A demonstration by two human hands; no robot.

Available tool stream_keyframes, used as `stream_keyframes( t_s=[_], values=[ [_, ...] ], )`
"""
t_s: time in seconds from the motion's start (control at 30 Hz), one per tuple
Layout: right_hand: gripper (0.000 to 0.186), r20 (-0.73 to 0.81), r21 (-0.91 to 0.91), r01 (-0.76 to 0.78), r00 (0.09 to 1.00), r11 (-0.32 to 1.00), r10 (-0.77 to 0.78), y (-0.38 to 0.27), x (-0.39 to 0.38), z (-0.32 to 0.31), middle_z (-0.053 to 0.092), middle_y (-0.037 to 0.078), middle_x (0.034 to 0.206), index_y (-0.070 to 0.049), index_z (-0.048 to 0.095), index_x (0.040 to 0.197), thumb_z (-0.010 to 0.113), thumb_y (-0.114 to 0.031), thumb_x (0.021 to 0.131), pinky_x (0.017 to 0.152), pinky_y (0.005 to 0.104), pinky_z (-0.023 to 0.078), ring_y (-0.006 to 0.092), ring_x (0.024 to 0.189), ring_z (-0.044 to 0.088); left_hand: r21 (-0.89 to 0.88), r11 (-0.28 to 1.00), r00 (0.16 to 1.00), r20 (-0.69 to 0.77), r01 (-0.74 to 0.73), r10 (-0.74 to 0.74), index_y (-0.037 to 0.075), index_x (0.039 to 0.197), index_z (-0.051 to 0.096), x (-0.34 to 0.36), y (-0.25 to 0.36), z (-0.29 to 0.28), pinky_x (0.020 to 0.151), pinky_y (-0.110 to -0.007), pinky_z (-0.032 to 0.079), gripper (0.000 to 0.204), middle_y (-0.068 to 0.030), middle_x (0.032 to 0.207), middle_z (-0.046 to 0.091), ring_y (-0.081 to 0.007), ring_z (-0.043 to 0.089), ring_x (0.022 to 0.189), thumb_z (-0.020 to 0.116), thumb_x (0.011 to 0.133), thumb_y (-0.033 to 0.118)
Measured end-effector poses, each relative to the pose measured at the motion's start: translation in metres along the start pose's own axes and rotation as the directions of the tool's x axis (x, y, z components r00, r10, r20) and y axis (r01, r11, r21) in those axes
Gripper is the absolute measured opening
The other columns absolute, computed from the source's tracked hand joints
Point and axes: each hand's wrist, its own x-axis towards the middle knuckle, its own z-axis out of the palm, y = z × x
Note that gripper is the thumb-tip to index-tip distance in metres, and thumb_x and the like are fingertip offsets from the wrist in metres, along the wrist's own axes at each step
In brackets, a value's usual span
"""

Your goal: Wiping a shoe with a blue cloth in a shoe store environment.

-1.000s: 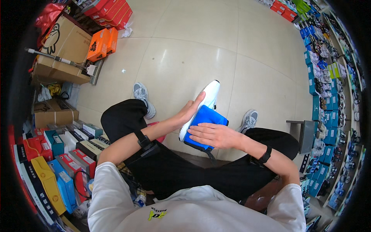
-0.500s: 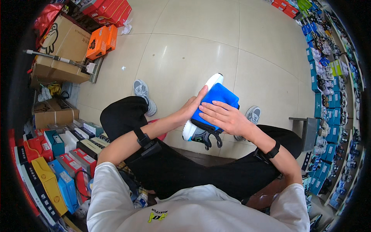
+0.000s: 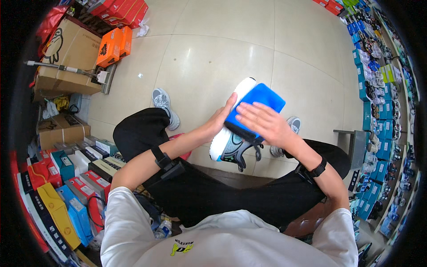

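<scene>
So I've got a white-soled shoe [image 3: 225,143] up off the floor [image 3: 213,66], out in front of me between my knees, tilted with the toe pointing away and a bit to the right, heel end nearer me. My left hand [image 3: 219,119] is gripping it on the left side, thumb running up along the sole edge; the rest of those fingers are tucked mostly out of sight. A blue pad [image 3: 261,94] with a black edge sits over the middle of the shoe, and my right hand [image 3: 269,125] is laid flat on it, fingers straight and close together. Can't see that thumb properly, so I honestly can't tell if I'm pinching the pad or just pressing on it. Black loops [image 3: 240,163] dangle near the heel end. I'm in black pants [image 3: 195,196], with a gray sneaker [image 3: 162,100] on my left foot, planted ahead of me. Shoe boxes [image 3: 73,216] are packed in on my left, a gray stool [image 3: 357,149] stands beside my right knee, and shelves [image 3: 386,147] full of shoes run down the right.
</scene>
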Motion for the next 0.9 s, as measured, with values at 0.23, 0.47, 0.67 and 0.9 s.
stream_keyframes(
  t_s=[0.23, 0.47, 0.67, 0.9],
  values=[
    [0.051, 0.069, -0.07, 0.224, 0.973, 0.972, -0.22, -0.009, -0.001, 0.01, 0.061, 0.015, 0.16, -0.003, 0.063, 0.15, 0.059, -0.013, 0.1, 0.125, 0.0434, 0.045, 0.0269, 0.149, 0.059, 0.149, 0.986, 0.996, -0.036, -0.078, 0.084, -0.009, 0.131, 0.07, 0.004, 0.001, -0.003, 0.106, -0.036, 0.054, 0.107, -0.0225, 0.123, 0.074, -0.0244, 0.069, 0.118, 0.037, 0.103, 0.089],
    [0.055, 0.013, -0.034, 0.002, 1.0, 0.999, -0.001, -0.008, 0.003, 0.001, 0.06, 0.015, 0.161, -0.003, 0.061, 0.153, 0.058, -0.014, 0.099, 0.127, 0.0458, 0.044, 0.0286, 0.152, 0.056, 0.067, 0.995, 0.996, -0.04, -0.073, 0.076, -0.011, 0.127, 0.071, 0.009, -0.002, -0.009, 0.1, -0.035, 0.056, 0.107, -0.021, 0.117, 0.075, -0.0237, 0.072, 0.111, 0.039, 0.102, 0.088],
    [0.051, 0.08, -0.023, 0.201, 0.977, 0.979, -0.199, -0.016, 0.0, 0.009, 0.063, 0.015, 0.158, -0.003, 0.063, 0.151, 0.058, -0.008, 0.1, 0.127, 0.0433, 0.044, 0.0262, 0.149, 0.059, 0.124, 0.991, 0.996, -0.064, -0.051, 0.059, -0.006, 0.114, 0.076, 0.023, -0.012, -0.019, 0.091, -0.032, 0.057, 0.1, -0.0157, 0.106, 0.076, -0.0186, 0.072, 0.1, 0.039, 0.104, 0.086],
    [0.053, 0.005, -0.05, 0.069, 0.998, 0.996, -0.069, -0.006, -0.001, 0.017, 0.06, 0.015, 0.16, -0.002, 0.062, 0.151, 0.06, -0.008, 0.098, 0.128, 0.0442, 0.043, 0.0275, 0.151, 0.056, 0.061, 0.998, 0.998, -0.065, -0.011, 0.015, -0.007, 0.136, 0.069, 0.001, 0.003, -0.009, 0.1, -0.032, 0.057, 0.099, -0.0177, 0.126, 0.075, -0.0194, 0.072, 0.113, 0.037, 0.108, 0.082]
  ],
)
